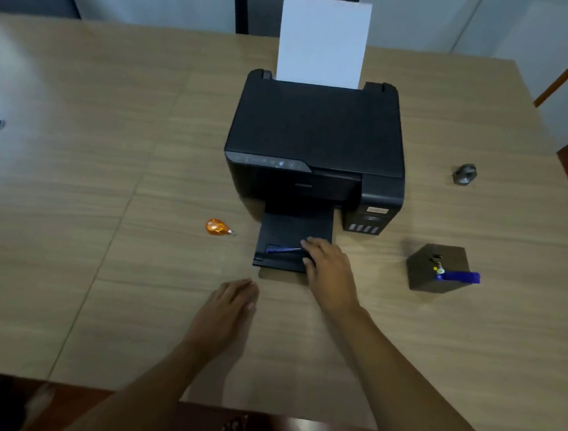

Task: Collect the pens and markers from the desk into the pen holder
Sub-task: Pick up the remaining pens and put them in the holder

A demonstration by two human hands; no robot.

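On the bench (108, 165) I see my right hand (329, 271) — fingers loose — touching a blue pen (283, 249) on the printer (316, 142) tray, left hand (230, 307) flat, unclenched.

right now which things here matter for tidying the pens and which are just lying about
Job: blue pen on printer's black output tray; dark cube pen holder; right hand.
Lying about: black printer; white paper sheet; orange teardrop object; grey metal object.

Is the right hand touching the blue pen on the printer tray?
Cannot tell. In the head view, the right hand covers one end of the blue pen on the printer tray; contact is hidden.
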